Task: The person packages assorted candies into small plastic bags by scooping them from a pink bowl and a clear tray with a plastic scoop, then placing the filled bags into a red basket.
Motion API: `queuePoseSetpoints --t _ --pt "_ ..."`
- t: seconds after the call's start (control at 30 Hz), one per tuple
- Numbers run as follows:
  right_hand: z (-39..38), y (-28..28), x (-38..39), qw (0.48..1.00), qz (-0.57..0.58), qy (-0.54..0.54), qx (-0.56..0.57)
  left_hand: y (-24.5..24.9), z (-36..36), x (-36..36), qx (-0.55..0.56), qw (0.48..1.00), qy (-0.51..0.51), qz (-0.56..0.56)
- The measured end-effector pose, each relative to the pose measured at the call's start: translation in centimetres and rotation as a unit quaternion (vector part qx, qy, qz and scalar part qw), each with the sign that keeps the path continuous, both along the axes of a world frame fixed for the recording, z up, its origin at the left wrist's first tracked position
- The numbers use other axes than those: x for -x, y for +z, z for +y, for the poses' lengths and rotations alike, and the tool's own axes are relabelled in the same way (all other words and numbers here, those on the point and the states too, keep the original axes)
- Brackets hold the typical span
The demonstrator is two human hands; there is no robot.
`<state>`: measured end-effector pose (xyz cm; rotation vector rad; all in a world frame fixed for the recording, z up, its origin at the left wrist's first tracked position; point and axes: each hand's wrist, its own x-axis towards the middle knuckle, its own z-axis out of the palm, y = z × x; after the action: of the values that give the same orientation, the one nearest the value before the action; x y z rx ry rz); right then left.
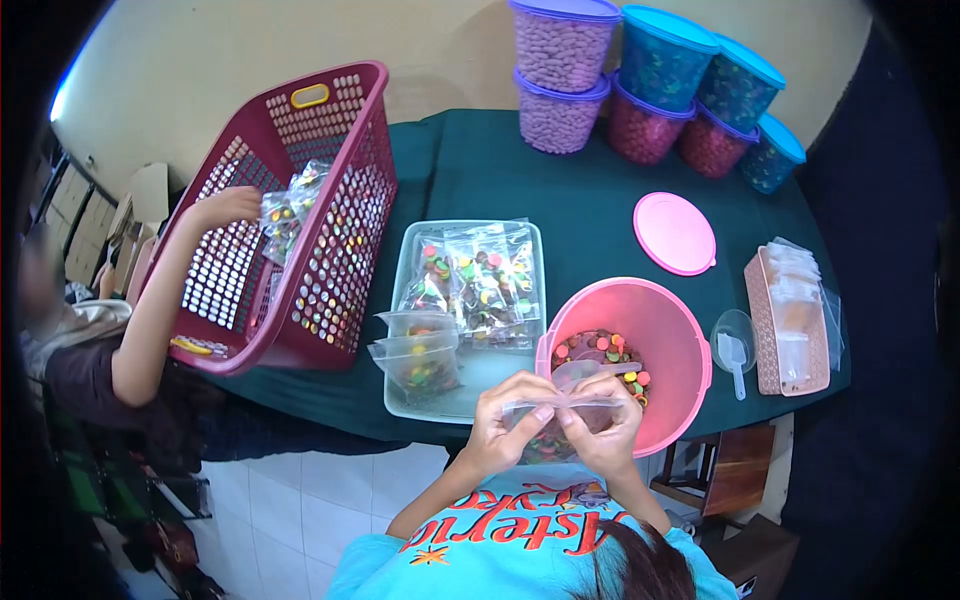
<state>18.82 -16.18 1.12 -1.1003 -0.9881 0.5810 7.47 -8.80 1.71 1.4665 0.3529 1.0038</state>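
My left hand [502,425] and my right hand [606,425] pinch the top edge of a clear plastic bag [548,448] between thumbs and fingers, close to my chest. Colourful round candies show inside the lower part of the bag. Just beyond my hands, a pink tub [690,400] holds loose candies [605,348] and a clear scoop [590,372], partly hidden by my fingers. Left of the tub, a clear tray [410,408] carries flat sealed bags of candies [490,280] and several upright filled bags [418,355].
A co-worker's hand [228,205] holds filled bags at a maroon laundry basket [330,290]. To the right are a pink lid [675,233], a small bowl with a white scoop [735,355] and a pink basket [768,350] of plastic bags. Stacked lidded tubs [668,60] stand behind.
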Motion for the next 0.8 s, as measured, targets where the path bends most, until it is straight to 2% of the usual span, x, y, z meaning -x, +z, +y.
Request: queuePoseSetpoints --t 0.17,0.23,0.27,0.4,0.47,0.5,0.57,0.6,0.67,0.8 --pt "0.5 0.7 0.6 0.999 -0.005 -0.016 -0.027 0.4 -0.2 0.5 -0.084 0.996 -0.001 0.008" --pt "0.3 1.0 0.6 0.998 -0.043 -0.019 -0.029 0.7 -0.2 0.8 -0.073 0.997 -0.01 0.014" --pt "0.2 1.9 0.4 0.995 -0.099 -0.019 -0.026 0.8 -0.2 1.0 -0.06 0.998 -0.023 0.017" --pt "0.4 1.6 0.6 0.993 -0.107 -0.032 -0.04 0.7 0.8 1.6 -0.097 0.994 -0.023 0.043" --pt "0.3 1.7 0.8 0.991 -0.123 -0.029 -0.045 1.1 1.8 2.1 -0.167 0.985 0.013 0.043" --pt "0.2 1.9 0.9 0.989 -0.139 -0.024 -0.047 1.3 2.3 2.6 -0.168 0.985 0.012 0.045" --pt "-0.2 2.8 1.3 0.984 -0.174 -0.035 -0.031 1.9 3.4 4.0 -0.32 0.945 0.002 0.068" --pt "-0.4 3.0 1.2 0.972 -0.233 -0.025 -0.025 1.8 3.7 4.7 -0.347 0.934 -0.002 0.089" --pt "-0.7 2.9 1.0 0.949 -0.314 -0.018 -0.03 1.8 4.0 5.6 -0.374 0.923 -0.016 0.094" --pt "-2.0 3.2 1.2 0.936 -0.351 -0.004 -0.005 1.9 4.5 7.2 -0.413 0.904 -0.05 0.1"
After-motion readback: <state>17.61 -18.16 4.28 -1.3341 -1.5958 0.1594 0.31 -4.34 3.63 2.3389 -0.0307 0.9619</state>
